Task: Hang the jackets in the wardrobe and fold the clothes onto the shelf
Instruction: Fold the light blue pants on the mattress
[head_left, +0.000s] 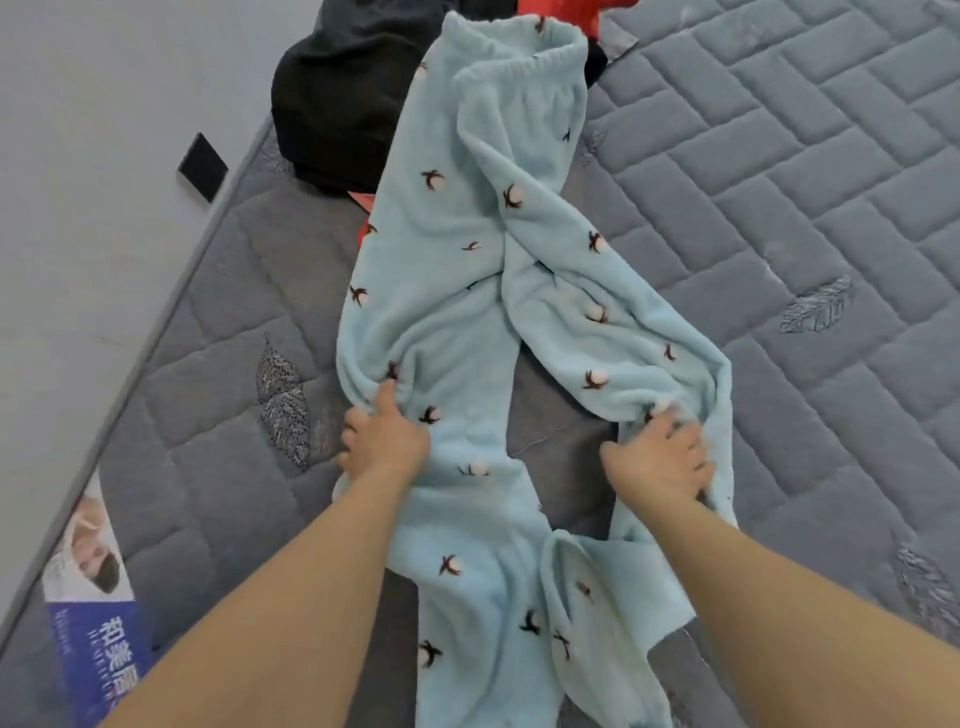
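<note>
Near edge: two bare forearms reach in over a grey quilted mattress (779, 171). Blue printed label (98, 660) on the mattress corner, near left. Light blue fleece pants (447, 270) with a small cotton-boll print lie lengthwise on the mattress, legs toward the camera, elastic waistband at the far end. Left hand (382, 441) grips a bunched fold at the left leg's outer edge, fingers curled into the fabric. Right hand (657, 457) holds the right leg where it doubles back on itself, fingers curled into the cloth, a bit blurred. Legs spread apart mid-length, bare mattress between them. Far left of the waistband, a black garment (332, 109) in a heap, touching the pants. Red garment (571, 15) peeks out behind the waistband, far edge. Grey floor (93, 156) on the left with a black patch (202, 166).
</note>
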